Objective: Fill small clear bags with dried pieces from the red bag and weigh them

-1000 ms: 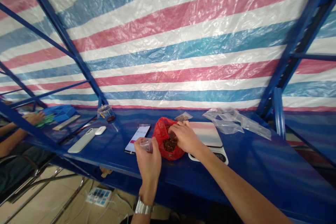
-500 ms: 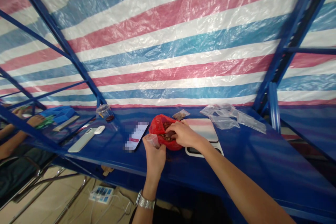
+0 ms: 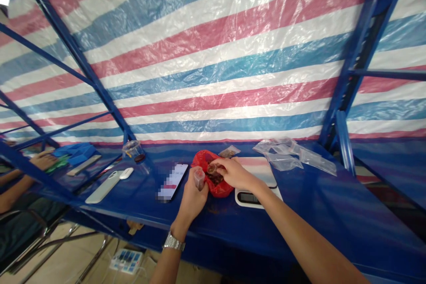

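Note:
An open red plastic bag point(image 3: 222, 191) sits on the blue table, with loose brown dried pieces point(image 3: 216, 179) inside. My left hand point(image 3: 193, 193) is closed round a small clear plastic bag point(image 3: 199, 178) at the red bag's left edge. Over the red bag's mouth, my right hand point(image 3: 233, 173) has its fingertips closed on a small round brownish thing point(image 3: 213, 167), which may be a little scoop or cup. Behind the right hand lies a white kitchen scale point(image 3: 254, 166), its display facing me. A small filled clear bag point(image 3: 229, 151) rests behind the red bag.
Several flat clear bags point(image 3: 282, 153) lie at the back right. Left of my hands are a phone with a lit screen point(image 3: 173, 182), a pale phone point(image 3: 104, 187), a white oval case point(image 3: 126, 173) and a clear cup point(image 3: 133, 151). A co-worker's hands point(image 3: 43, 159) show at far left.
My right hand has lifted slightly from the brown pieces, and the round thing in its fingers shows more. The clear bag in my left hand is more upright. The view has shifted a little.

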`<control>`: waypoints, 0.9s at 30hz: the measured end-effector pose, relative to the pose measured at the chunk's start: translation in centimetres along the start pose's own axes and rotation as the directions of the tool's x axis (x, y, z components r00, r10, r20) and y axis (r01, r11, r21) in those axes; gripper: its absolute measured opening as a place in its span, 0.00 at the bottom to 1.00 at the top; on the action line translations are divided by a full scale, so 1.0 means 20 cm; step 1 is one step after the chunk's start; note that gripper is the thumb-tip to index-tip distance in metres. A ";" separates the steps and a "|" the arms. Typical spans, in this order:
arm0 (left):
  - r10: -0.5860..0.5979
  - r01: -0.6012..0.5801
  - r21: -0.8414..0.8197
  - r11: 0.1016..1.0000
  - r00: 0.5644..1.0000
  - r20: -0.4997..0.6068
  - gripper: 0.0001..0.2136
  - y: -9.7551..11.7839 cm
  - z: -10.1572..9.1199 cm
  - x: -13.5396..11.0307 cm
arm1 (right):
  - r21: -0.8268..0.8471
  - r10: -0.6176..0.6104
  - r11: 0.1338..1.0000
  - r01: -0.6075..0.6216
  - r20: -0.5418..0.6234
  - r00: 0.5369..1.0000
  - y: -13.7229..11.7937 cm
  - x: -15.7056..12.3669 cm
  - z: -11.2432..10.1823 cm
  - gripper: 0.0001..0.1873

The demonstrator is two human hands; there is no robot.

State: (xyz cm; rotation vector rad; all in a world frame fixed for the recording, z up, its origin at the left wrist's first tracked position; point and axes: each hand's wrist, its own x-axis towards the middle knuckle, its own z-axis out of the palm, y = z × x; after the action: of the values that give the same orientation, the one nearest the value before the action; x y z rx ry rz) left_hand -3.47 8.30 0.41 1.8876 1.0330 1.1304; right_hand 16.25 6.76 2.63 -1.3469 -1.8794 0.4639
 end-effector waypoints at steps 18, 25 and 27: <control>0.223 -0.201 0.336 0.920 0.974 -0.028 0.13 -0.08 -0.02 -0.01 | 0.043 -0.252 0.966 0.255 -0.072 0.965 -0.16 -0.04 0.06 0.20; 0.114 -0.106 0.205 0.973 0.993 -0.027 0.18 -0.08 -0.02 -0.01 | 0.024 -0.278 0.960 0.279 -0.058 0.959 -0.14 -0.04 0.09 0.23; 0.067 -0.058 0.178 0.982 0.997 -0.044 0.23 -0.08 -0.02 -0.02 | 0.001 -0.280 0.960 0.280 -0.065 0.958 -0.15 -0.04 0.09 0.24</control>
State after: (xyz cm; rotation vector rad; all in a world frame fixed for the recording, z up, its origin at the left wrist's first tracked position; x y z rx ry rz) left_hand -4.38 8.73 -0.90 2.0526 1.1412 1.1601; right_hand 13.21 5.09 3.14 -1.0528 -1.9723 0.2819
